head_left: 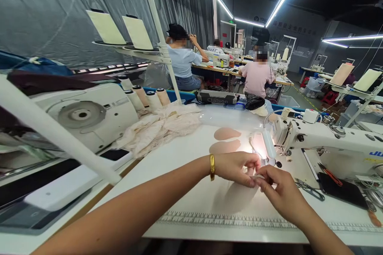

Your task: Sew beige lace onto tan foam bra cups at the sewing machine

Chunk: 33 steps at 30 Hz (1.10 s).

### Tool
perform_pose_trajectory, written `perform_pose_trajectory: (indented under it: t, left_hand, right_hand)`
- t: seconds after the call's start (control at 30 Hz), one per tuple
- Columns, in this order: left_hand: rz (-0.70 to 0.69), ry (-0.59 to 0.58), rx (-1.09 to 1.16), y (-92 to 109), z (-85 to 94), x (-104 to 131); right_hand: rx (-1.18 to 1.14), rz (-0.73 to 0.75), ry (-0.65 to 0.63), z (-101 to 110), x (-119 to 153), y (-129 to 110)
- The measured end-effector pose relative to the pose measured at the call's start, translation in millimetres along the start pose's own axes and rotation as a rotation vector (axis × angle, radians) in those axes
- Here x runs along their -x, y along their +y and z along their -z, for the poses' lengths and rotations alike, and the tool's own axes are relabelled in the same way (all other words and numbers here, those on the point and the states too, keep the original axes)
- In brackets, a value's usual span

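My left hand (238, 166), with a gold bracelet (212, 167) at its wrist, is closed in a pinch on a small pale fabric piece (256, 177). My right hand (277, 188) pinches the same piece from the right, its fingertips close against those of my left hand. Both hands are above the white table (185, 167), just in front of the sewing machine's lit needle area. Two beige oval fabric pieces (226, 133) lie flat behind my left hand. The fingers hide most of the held piece.
A white sewing machine (332, 133) stands at the right, with snips (311, 189) and a black tray-like object (342, 190) before it. Crumpled cream fabric (161, 125) lies at the left. A ruler strip (221, 220) runs along the front edge. People sit farther back.
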<state>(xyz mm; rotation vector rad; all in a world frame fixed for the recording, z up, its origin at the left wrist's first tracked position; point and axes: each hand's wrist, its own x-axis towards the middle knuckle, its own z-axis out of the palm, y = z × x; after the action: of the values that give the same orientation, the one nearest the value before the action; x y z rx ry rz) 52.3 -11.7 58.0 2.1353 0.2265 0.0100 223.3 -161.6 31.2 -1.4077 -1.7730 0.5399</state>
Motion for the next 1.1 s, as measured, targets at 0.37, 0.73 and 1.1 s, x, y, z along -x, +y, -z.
perform_pose_trajectory:
  t: [0.37, 0.73, 1.1]
  left_hand:
    - [-0.219, 0.388, -1.085, -1, -32.2, 35]
    - [-0.238, 0.278, -1.129, -50, -45.7, -26]
    - [-0.283, 0.392, -1.019, -59, -57.5, -19]
  right_hand:
    - [0.428, 0.362, 0.174, -15, 1, 41]
    - [0.521, 0.465, -0.101, 5, -11, 99]
    - [0.518, 0.383, -0.236, 24, -2, 80]
